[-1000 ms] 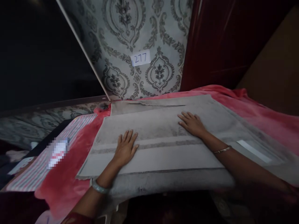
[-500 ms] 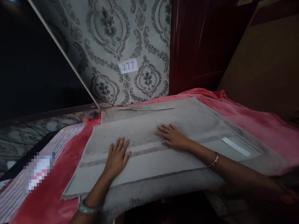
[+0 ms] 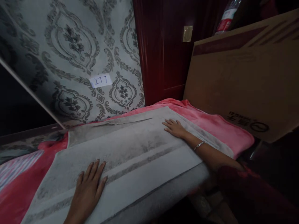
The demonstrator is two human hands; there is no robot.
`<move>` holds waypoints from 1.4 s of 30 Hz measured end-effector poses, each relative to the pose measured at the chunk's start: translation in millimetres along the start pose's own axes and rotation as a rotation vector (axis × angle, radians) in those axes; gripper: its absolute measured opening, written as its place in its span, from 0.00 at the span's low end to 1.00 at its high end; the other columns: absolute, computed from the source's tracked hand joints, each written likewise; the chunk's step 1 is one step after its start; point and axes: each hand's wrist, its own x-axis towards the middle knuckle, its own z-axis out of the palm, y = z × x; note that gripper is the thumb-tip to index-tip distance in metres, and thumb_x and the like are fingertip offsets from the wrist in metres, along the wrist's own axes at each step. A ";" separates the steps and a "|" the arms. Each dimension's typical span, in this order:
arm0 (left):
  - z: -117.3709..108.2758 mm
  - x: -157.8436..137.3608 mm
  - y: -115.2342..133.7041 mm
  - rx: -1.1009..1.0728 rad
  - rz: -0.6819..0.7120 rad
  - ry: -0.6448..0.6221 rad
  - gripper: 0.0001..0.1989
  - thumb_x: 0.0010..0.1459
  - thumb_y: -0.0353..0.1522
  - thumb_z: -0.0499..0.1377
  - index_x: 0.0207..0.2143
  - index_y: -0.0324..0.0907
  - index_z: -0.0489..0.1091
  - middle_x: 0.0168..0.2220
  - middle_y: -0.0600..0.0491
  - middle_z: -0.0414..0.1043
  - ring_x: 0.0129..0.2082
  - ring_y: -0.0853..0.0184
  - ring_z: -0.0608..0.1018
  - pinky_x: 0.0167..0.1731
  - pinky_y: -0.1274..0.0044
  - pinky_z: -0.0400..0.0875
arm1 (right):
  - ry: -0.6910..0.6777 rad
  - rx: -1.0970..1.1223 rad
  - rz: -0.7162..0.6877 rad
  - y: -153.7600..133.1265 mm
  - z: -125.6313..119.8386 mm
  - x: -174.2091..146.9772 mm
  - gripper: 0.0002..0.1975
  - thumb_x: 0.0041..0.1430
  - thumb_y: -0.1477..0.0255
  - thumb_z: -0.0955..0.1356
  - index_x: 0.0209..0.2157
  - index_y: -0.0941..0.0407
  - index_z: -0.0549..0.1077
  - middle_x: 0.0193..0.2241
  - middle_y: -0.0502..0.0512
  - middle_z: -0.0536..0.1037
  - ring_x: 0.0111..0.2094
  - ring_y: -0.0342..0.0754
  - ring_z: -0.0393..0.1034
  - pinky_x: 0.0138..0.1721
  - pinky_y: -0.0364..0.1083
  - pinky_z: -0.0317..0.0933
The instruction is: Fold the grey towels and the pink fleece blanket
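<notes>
A large grey cloth (image 3: pixel 130 143) with paler and darker bands lies spread over the surface in front of me, its back part folded or layered with a slit-like gap. My left hand (image 3: pixel 90 186) rests flat on its near left part, fingers stretched out across a dark band. Farther back and to the right, my right hand (image 3: pixel 175 128) lies flat on the same cloth with its fingers spread. A silver bracelet (image 3: pixel 199 145) circles the right wrist. Neither hand grips anything.
Under the cloth is a pink-red blanket (image 3: pixel 217 124). A striped fabric (image 3: pixel 20 168) lies at the left. Behind stand patterned wallpaper with a paper label (image 3: pixel 101 80) reading 277, a dark red door (image 3: pixel 161 62) and a big cardboard box (image 3: pixel 238 77). A bottle (image 3: pixel 226 20) shows above the box.
The view has turned right, bringing more of the box and the bottle into sight. My right hand has slid toward the cloth's far right side; the hands are wider apart, both still flat.
</notes>
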 end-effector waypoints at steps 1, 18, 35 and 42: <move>-0.1 0.4 -0.1 0.000 -0.001 -0.003 0.31 0.66 0.43 0.44 0.66 0.42 0.64 0.70 0.44 0.56 0.70 0.50 0.58 0.65 0.51 0.54 | 0.001 -0.001 0.040 11.0 -1.3 0.2 0.30 0.71 0.54 0.53 0.70 0.47 0.56 0.71 0.56 0.51 0.71 0.60 0.44 0.66 0.70 0.42; 5.1 4.5 -1.6 -0.023 0.005 0.049 0.35 0.65 0.45 0.39 0.65 0.38 0.65 0.69 0.42 0.58 0.70 0.49 0.58 0.64 0.52 0.54 | -0.020 0.022 0.078 40.9 -7.5 -60.9 0.33 0.70 0.51 0.53 0.72 0.47 0.50 0.73 0.55 0.46 0.72 0.59 0.39 0.67 0.67 0.44; 1.5 7.2 1.2 -0.051 -0.022 0.013 0.35 0.63 0.46 0.41 0.65 0.41 0.65 0.68 0.44 0.61 0.70 0.51 0.58 0.65 0.54 0.52 | 0.249 0.137 0.517 68.6 -21.7 -89.1 0.24 0.65 0.71 0.58 0.57 0.59 0.74 0.53 0.64 0.77 0.53 0.56 0.72 0.54 0.51 0.64; 1.9 8.1 1.0 -0.042 -0.014 0.032 0.36 0.63 0.46 0.40 0.65 0.39 0.65 0.67 0.42 0.62 0.69 0.50 0.59 0.65 0.53 0.53 | 0.130 0.202 0.601 71.5 -26.4 -84.7 0.18 0.62 0.63 0.66 0.46 0.60 0.77 0.44 0.64 0.81 0.42 0.54 0.75 0.40 0.46 0.66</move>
